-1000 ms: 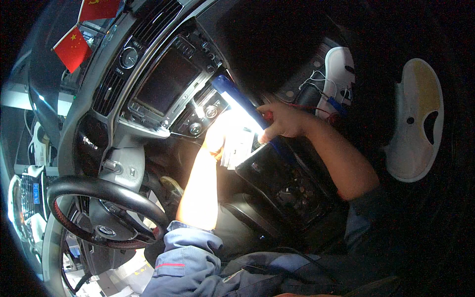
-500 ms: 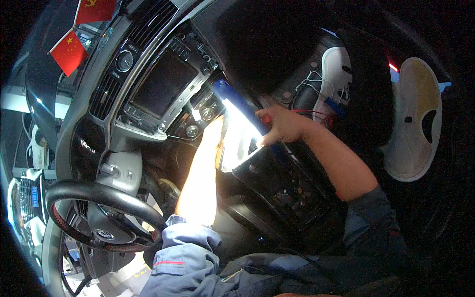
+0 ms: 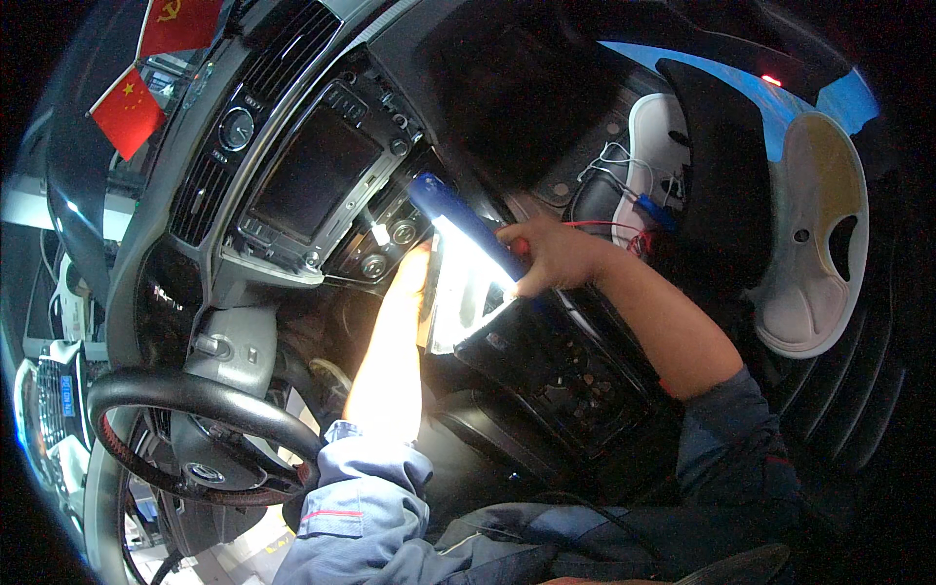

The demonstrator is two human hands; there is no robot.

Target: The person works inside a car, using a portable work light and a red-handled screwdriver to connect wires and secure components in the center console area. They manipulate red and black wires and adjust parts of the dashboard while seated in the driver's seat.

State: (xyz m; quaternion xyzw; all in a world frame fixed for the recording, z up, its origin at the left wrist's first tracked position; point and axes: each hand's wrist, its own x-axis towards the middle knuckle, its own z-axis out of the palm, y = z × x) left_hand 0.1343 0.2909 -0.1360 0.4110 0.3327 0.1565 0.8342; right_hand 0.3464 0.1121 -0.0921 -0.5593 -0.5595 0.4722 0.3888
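My right hand [image 3: 561, 255] is closed around a blue bar-shaped work light [image 3: 439, 203], and its lit strip shines down and to the left. A small red piece [image 3: 521, 246] shows by the fingers of that hand. My left hand [image 3: 415, 267] reaches in under the light, beside the lower front of the centre console [image 3: 388, 240]; glare washes it out and its fingers are hidden. Between the hands lies a brightly lit opening [image 3: 470, 304] with pale edges. Behind it, the dark console panel [image 3: 561, 366] has its inner parts exposed.
The steering wheel [image 3: 205, 434] stands at the left. Above the console the head unit [image 3: 317, 175] sits with its trim off. A white-edged trim panel [image 3: 651, 166], red wires [image 3: 639, 239] and a blue connector [image 3: 655, 210] lie right. A pale panel [image 3: 817, 244] stands far right.
The work light has shifted slightly down and left, still in my right hand. My left hand stays at the console. More bright blue shows at the upper right.
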